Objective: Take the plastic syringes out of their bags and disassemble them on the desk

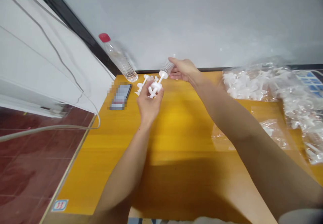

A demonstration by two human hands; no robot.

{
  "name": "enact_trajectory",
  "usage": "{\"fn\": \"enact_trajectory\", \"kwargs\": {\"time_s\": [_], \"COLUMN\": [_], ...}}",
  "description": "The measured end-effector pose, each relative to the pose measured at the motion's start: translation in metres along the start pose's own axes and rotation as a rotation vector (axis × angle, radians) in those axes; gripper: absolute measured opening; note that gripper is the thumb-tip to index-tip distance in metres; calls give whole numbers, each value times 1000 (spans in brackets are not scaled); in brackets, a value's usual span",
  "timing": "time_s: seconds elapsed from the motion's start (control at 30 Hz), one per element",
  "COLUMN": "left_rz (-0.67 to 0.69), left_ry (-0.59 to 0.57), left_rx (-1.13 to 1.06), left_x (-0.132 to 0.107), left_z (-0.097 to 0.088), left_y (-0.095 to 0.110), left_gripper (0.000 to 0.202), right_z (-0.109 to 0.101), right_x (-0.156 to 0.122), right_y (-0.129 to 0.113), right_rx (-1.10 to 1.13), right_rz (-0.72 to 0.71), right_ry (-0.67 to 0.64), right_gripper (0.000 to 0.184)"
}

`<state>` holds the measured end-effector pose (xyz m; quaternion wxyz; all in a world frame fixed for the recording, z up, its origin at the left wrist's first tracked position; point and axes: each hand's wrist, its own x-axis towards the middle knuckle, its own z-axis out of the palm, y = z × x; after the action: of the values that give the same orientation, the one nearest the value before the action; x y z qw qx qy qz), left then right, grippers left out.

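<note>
Near the back edge of the table, my left hand [149, 103] is closed round a white plastic piece [155, 87] with rounded knobs. A thin white stem with a disc [163, 74] runs from it up to a clear ribbed cylinder [167, 67]. My right hand [183, 70] grips that cylinder between thumb and fingers, tilted up and to the right. More white plastic pieces [139, 87] lie just left of my left hand, partly hidden by it. Whether stem and knobbed piece are joined I cannot tell.
A clear bottle with a red cap [120, 61] and a phone [121, 97] stand and lie at the left. Clear bags of white parts [248, 84] cover the right side of the yellow table [174, 143]. A wall [191, 22] rises behind; a pale cable [50, 128] hangs left.
</note>
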<state>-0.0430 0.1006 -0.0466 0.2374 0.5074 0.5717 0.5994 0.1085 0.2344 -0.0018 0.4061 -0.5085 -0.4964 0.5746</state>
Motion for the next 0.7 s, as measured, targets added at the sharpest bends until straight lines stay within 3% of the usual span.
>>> {"fn": "enact_trajectory", "kwargs": {"time_s": [0.1, 0.2, 0.37, 0.47, 0.57, 0.7], "left_rz": [36, 57, 55, 25, -8, 22], "left_ry": [18, 32, -29, -60, -82, -94], "left_rx": [328, 534, 569, 690, 877, 989], "left_x": [-8, 0, 45, 65, 70, 70], "left_z": [-17, -18, 20, 47, 65, 73], "left_y": [-3, -5, -6, -7, -11, -23], "left_gripper": [46, 46, 36, 36, 39, 42], "right_z": [1, 6, 8, 4, -1, -13], "right_x": [20, 25, 21, 20, 17, 13], "right_y": [9, 22, 34, 32, 29, 26], "right_rx": [-174, -423, -667, -750, -782, -712], "right_rz": [32, 49, -15, 20, 82, 112], "right_ry": [97, 111, 111, 125, 110, 98], "right_gripper": [41, 34, 27, 29, 31, 36]}}
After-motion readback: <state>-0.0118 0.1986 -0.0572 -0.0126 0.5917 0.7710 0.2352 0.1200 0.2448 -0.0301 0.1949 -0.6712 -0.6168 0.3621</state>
